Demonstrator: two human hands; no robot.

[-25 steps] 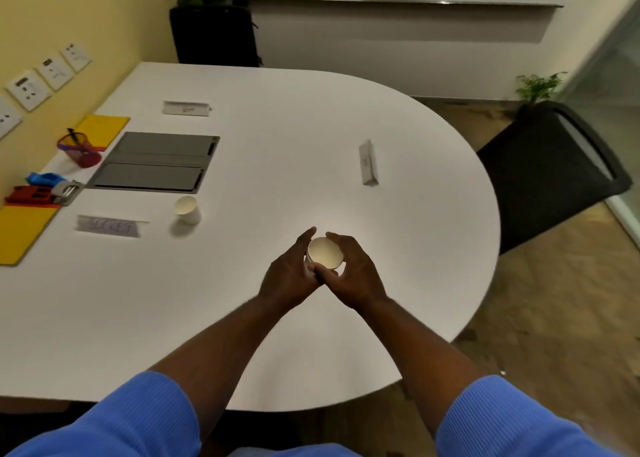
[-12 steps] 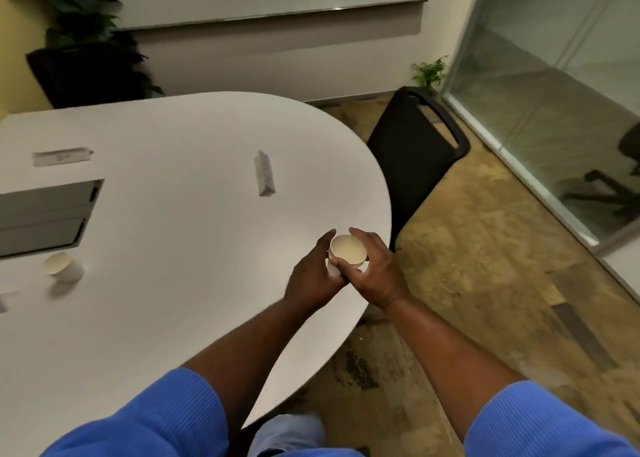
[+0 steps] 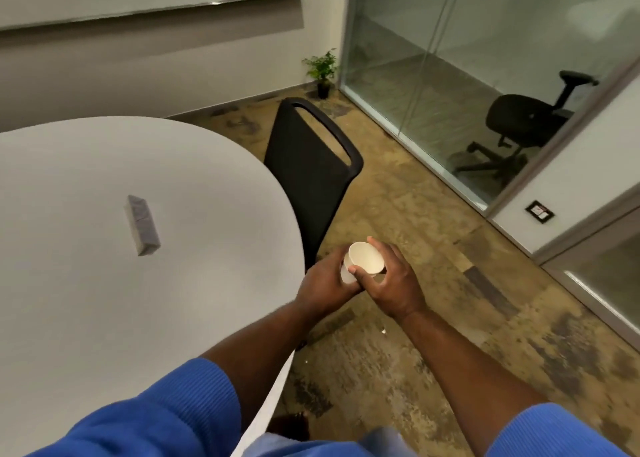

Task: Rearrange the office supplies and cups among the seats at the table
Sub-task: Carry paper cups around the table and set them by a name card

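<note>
Head view shows both hands closed on a paper cup (image 3: 366, 257), held in the air just past the curved edge of the bench (image 3: 104, 300), above the floor. The left hand (image 3: 327, 281) wraps the lower wall of the cup; the right hand (image 3: 393, 281) grips the rim side, thumb across the front. The cup is tilted, its open mouth facing up and toward the camera. A second white edge shows under the cup; whether this is another nested cup cannot be told.

The step in hand appears to be carrying the cup to another seat, probably the one at the black chair (image 3: 311, 179). Recommended handling: keep pressure light, since a thin paper wall will likely buckle under a squeeze. Level the cup before lowering it. Set it down well inside the bench edge, apart from the small gray box (image 3: 142, 229). Release one hand first, then the other.
</note>
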